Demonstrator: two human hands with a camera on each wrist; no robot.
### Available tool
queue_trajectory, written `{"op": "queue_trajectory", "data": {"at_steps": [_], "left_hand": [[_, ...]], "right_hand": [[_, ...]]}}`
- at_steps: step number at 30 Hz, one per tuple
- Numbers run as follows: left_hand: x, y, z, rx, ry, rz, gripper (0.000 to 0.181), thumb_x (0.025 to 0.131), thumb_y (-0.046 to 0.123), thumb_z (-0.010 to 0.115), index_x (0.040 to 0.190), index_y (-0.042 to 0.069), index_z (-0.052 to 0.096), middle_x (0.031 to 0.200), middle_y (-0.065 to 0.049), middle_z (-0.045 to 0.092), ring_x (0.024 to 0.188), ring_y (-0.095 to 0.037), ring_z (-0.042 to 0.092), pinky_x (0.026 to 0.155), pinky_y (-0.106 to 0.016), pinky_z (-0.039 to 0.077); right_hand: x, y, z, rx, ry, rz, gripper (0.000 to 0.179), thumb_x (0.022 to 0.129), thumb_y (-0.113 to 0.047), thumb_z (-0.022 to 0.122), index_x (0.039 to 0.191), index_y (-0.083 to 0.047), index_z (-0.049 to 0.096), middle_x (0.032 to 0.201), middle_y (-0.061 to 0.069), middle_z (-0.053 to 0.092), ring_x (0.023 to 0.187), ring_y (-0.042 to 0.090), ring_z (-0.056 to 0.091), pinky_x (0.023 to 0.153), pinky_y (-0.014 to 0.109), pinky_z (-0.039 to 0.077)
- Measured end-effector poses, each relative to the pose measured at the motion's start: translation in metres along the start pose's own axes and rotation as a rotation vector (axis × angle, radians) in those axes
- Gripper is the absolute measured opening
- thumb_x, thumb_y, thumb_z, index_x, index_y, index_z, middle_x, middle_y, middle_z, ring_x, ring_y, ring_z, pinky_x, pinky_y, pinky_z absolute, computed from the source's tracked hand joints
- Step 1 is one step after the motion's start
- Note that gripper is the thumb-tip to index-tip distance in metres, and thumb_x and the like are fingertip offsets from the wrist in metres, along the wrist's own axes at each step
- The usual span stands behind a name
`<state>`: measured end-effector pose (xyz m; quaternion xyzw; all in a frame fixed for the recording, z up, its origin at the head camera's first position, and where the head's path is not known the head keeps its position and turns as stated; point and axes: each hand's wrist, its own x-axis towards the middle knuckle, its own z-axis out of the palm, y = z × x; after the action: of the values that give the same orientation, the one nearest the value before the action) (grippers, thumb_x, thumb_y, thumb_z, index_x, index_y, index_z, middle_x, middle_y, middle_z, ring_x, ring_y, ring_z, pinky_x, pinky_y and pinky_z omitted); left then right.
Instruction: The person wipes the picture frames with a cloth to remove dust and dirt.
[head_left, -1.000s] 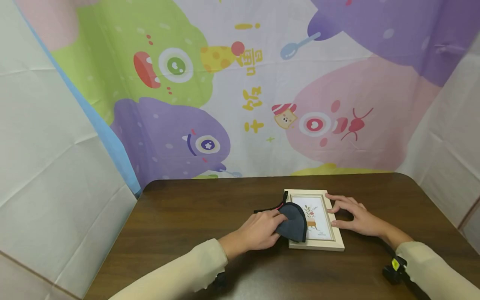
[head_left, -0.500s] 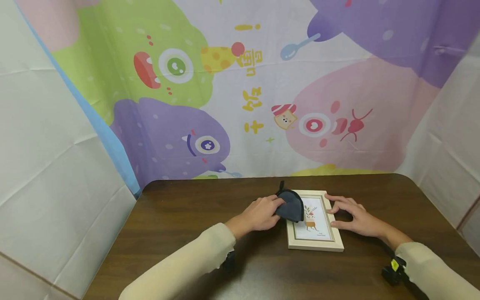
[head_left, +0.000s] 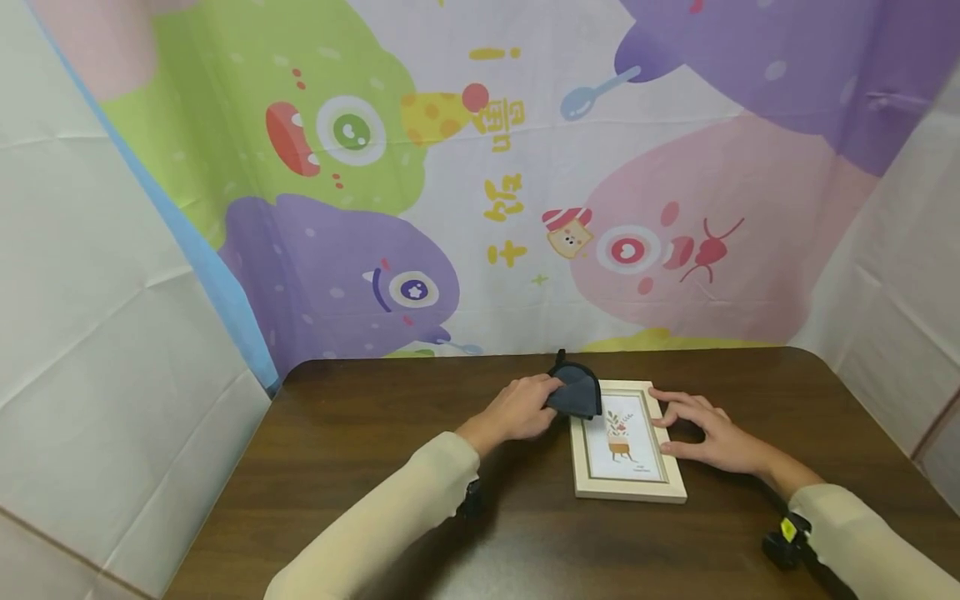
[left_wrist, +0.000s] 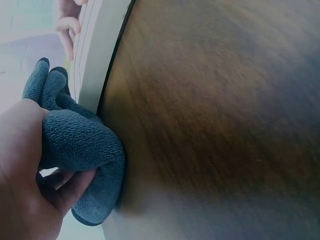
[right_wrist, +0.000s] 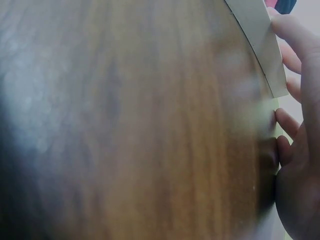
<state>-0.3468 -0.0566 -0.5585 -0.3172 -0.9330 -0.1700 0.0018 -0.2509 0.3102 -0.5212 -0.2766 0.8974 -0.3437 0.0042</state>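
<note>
My left hand [head_left: 520, 408] grips a folded dark blue-grey cloth [head_left: 576, 392] with black edging. The cloth lies over the upper left corner of a cream picture frame [head_left: 630, 492]. In the left wrist view, the fuzzy cloth [left_wrist: 82, 142] is bunched in the left hand [left_wrist: 22, 185] and wraps the frame's side [left_wrist: 100, 55]. The frame lies flat, its potted-plant print facing up. On its right edge, the fingertips and thumb of my right hand [head_left: 712, 433] rest spread apart. The right wrist view catches the right hand [right_wrist: 305, 150] against the frame's rim [right_wrist: 260, 45].
A dark brown wooden table [head_left: 420, 533] bears the frame. Behind it hangs a cartoon-monster curtain [head_left: 510, 183], with pale panels [head_left: 105, 333] on both sides. A small black device [head_left: 783, 546] is strapped at the right wrist.
My left hand and the cloth have slid away from me along the frame's left side, up to its far corner, uncovering more of the print. The right hand stays put.
</note>
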Motion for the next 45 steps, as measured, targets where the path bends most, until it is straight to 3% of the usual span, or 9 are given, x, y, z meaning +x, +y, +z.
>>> {"op": "queue_trajectory", "data": {"at_steps": [4, 8, 12, 17, 19, 26, 37, 45], "left_hand": [[-0.001, 0.0, 0.0, 0.026, 0.01, 0.011, 0.05, 0.103, 0.026, 0.066, 0.153, 0.017, 0.067, 0.148, -0.004, 0.076, 0.132, -0.025, 0.077, 0.109, -0.043, 0.064], [-0.013, 0.018, -0.021, -0.004, -0.026, -0.002, 0.049, 0.106, 0.022, 0.066, 0.155, 0.016, 0.066, 0.153, -0.005, 0.074, 0.139, -0.027, 0.074, 0.114, -0.046, 0.062], [-0.022, 0.029, -0.03, 0.009, -0.041, -0.004, 0.049, 0.109, 0.025, 0.065, 0.156, 0.016, 0.065, 0.16, -0.006, 0.07, 0.144, -0.027, 0.071, 0.118, -0.047, 0.06], [-0.018, 0.014, -0.01, 0.077, -0.022, 0.05, 0.049, 0.105, 0.025, 0.068, 0.153, 0.02, 0.067, 0.157, -0.003, 0.072, 0.138, -0.025, 0.075, 0.111, -0.046, 0.064], [-0.018, 0.006, 0.002, 0.119, 0.013, 0.093, 0.049, 0.103, 0.027, 0.067, 0.152, 0.021, 0.068, 0.151, -0.001, 0.076, 0.133, -0.023, 0.078, 0.107, -0.043, 0.066], [-0.071, 0.08, -0.075, 0.116, -0.083, 0.082, 0.044, 0.104, 0.014, 0.067, 0.148, 0.013, 0.071, 0.148, -0.005, 0.077, 0.134, -0.023, 0.077, 0.112, -0.039, 0.063], [-0.101, 0.093, -0.075, 0.135, -0.082, 0.173, 0.042, 0.103, 0.014, 0.067, 0.144, 0.014, 0.075, 0.141, -0.002, 0.081, 0.129, -0.016, 0.079, 0.109, -0.032, 0.064], [-0.122, 0.097, -0.071, 0.164, -0.047, 0.269, 0.04, 0.1, 0.016, 0.07, 0.139, 0.017, 0.078, 0.13, 0.001, 0.083, 0.12, -0.013, 0.08, 0.102, -0.029, 0.065]], "right_hand": [[0.001, 0.0, 0.0, 0.001, 0.001, 0.0, 0.025, 0.095, -0.025, 0.091, 0.103, -0.034, 0.068, 0.172, 0.025, 0.052, 0.149, 0.051, 0.045, 0.101, 0.062, 0.031], [0.001, 0.0, -0.001, 0.003, -0.001, 0.002, 0.025, 0.095, -0.025, 0.09, 0.103, -0.034, 0.069, 0.172, 0.025, 0.052, 0.15, 0.052, 0.044, 0.101, 0.061, 0.031], [0.0, -0.001, -0.001, 0.001, -0.001, 0.001, 0.025, 0.095, -0.025, 0.091, 0.103, -0.033, 0.069, 0.172, 0.025, 0.052, 0.15, 0.053, 0.044, 0.101, 0.063, 0.031], [0.0, -0.002, 0.0, 0.0, 0.005, -0.009, 0.025, 0.094, -0.024, 0.091, 0.103, -0.034, 0.069, 0.171, 0.026, 0.053, 0.149, 0.053, 0.045, 0.101, 0.063, 0.031], [0.0, -0.003, -0.001, 0.003, 0.004, -0.009, 0.025, 0.094, -0.024, 0.091, 0.103, -0.033, 0.069, 0.171, 0.027, 0.052, 0.148, 0.053, 0.045, 0.101, 0.062, 0.031], [0.0, -0.002, -0.001, 0.0, 0.003, -0.016, 0.026, 0.094, -0.024, 0.091, 0.104, -0.034, 0.07, 0.17, 0.027, 0.053, 0.15, 0.053, 0.045, 0.1, 0.062, 0.031], [0.0, -0.005, -0.001, 0.008, 0.0, -0.009, 0.026, 0.094, -0.024, 0.091, 0.105, -0.034, 0.071, 0.17, 0.027, 0.053, 0.149, 0.051, 0.044, 0.101, 0.065, 0.031], [0.0, -0.004, -0.001, 0.01, 0.003, -0.016, 0.026, 0.094, -0.023, 0.091, 0.105, -0.034, 0.071, 0.169, 0.028, 0.054, 0.149, 0.054, 0.045, 0.1, 0.067, 0.031]]}}
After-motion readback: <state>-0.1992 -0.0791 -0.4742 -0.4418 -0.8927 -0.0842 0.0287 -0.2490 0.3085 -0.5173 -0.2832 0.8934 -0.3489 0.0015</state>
